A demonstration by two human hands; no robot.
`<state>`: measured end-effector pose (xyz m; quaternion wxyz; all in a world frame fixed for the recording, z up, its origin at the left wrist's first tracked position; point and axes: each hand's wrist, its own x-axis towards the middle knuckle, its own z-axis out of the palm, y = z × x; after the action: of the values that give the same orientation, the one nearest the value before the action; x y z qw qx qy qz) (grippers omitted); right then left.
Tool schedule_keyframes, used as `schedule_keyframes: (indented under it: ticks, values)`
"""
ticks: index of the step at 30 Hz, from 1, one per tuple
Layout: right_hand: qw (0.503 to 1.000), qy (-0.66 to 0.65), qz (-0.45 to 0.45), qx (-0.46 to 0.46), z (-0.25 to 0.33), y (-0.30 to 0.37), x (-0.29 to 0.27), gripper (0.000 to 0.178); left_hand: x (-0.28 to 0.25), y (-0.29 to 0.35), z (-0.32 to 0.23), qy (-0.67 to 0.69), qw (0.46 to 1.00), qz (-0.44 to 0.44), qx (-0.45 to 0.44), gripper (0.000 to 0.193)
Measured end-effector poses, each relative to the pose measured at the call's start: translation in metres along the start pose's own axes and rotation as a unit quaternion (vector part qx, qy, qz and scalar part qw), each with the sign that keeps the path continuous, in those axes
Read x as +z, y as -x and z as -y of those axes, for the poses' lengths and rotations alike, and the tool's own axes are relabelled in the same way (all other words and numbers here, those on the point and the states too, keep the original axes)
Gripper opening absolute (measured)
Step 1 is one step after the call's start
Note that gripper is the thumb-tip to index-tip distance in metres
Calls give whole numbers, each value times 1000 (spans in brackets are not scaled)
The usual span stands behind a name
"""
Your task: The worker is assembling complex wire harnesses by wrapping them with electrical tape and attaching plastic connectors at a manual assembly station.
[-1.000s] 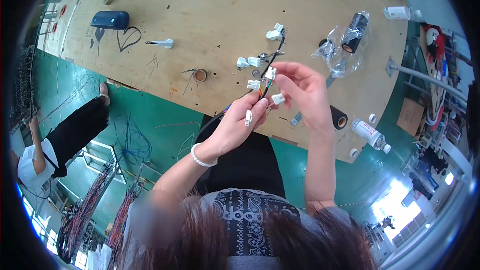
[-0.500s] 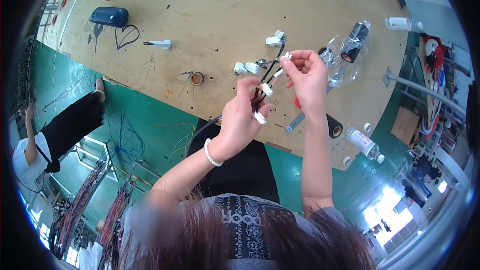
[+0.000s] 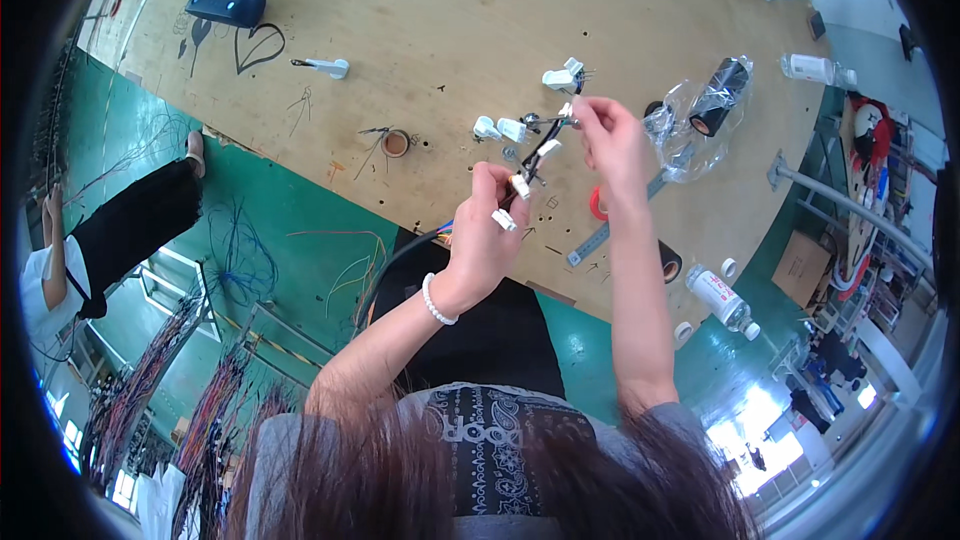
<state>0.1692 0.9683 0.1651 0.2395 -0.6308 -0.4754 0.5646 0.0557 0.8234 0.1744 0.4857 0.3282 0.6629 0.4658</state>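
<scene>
The grip of the left hand (image 3: 487,235) is clamped on the wire harness (image 3: 520,186) above the bench (image 3: 440,20); its far connector (image 3: 566,110) is pinched by the right hand (image 3: 612,145). Gentle, untwisted tension is advised.

Dark blue cylinder (image 3: 226,5), possibly a speaker, and plastic-wrapped black roll (image 3: 721,95) on a wooden table (image 3: 430,5)

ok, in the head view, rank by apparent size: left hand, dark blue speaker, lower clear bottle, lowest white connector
1. Left hand
2. Dark blue speaker and lower clear bottle: look alike, not ranked
3. Lowest white connector, at the left hand
</scene>
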Motion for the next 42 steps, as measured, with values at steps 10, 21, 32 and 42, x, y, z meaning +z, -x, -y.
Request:
schedule_keyframes:
  ticks: [10, 21, 32, 42]
  values:
    - [999, -39, 30, -3, -11, 70, 16, 28, 2, 2, 19, 89, 996, 20, 4, 18]
    - [953, 55, -136, -266, -22, 79, 39, 14, -17, 5, 46, 43, 991, 46, 118, 10]
    - [988, -105, -40, -108, -24, 83, 29, 16, -45, -8, 61, -125, 978, 56, 159, 12]
    - [974, 98, 21, -201, 1, 48, 28, 18, -39, -1, 64, 2, 995, 59, 84, 4]
